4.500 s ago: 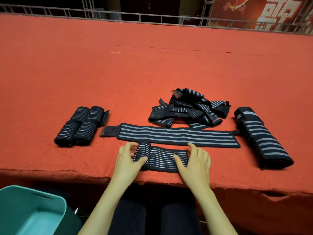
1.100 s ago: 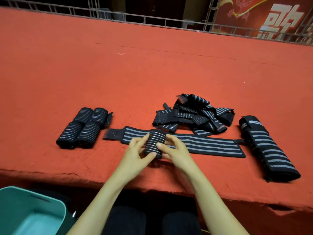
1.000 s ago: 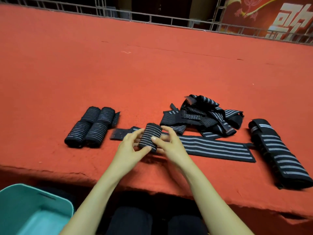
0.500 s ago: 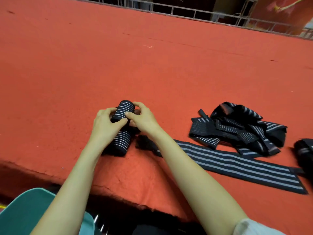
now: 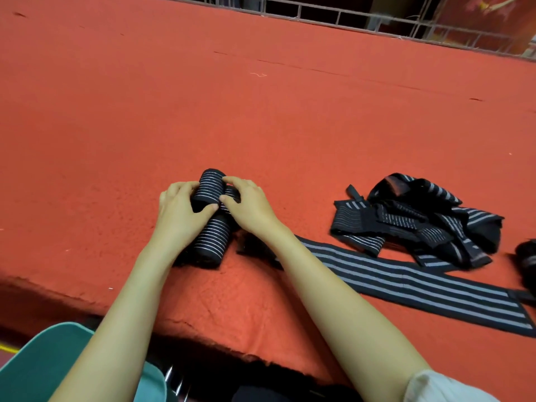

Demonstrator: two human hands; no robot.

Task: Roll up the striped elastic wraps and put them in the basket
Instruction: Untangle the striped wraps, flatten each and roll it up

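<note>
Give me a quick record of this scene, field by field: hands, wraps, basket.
left hand: grips the roll
right hand: pinches the same roll
roll: above the finished rolls, contact unclear
flat wrap: unrolled on the table
pile: tangled wraps, unrolled
basket: below the table edge, inside mostly out of view

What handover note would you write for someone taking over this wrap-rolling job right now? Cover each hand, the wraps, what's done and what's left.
Left hand and right hand: both grip one rolled wrap, atop the other rolls.
Flat wrap and tangled pile lie to the right; basket sits low at left, off the table.
Done: several wraps rolled.
Left: roll the flat one and the pile, then move all rolls into the basket.
</note>
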